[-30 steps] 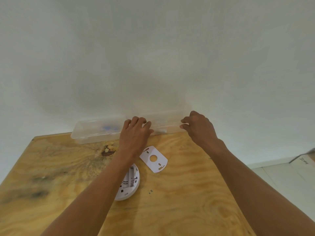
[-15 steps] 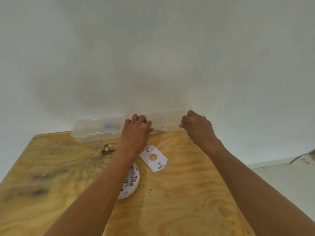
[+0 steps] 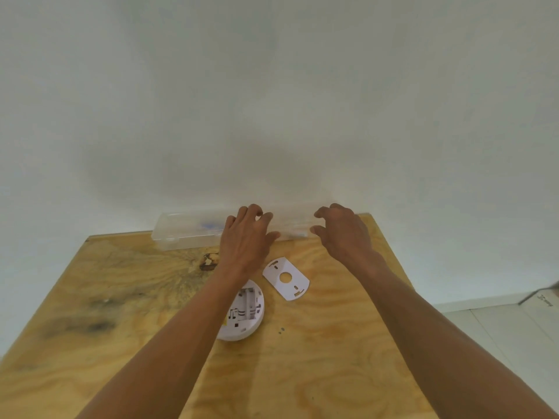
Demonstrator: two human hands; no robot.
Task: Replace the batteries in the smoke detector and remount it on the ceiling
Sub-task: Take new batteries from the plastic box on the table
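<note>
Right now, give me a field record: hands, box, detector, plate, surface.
left hand: at clear plastic box, fingers curled at its top edge; grip unclear
right hand: by box's right end, fingers curled, no clear contact
box: at table's far edge, against wall; something blue inside
smoke detector: back side up, battery bay exposed, part hidden by left forearm
mounting plate: flat, apart from detector
table: plywood

Mounting plate (image 3: 286,278) lies right of detector (image 3: 243,313), box (image 3: 187,232) behind both.
</note>
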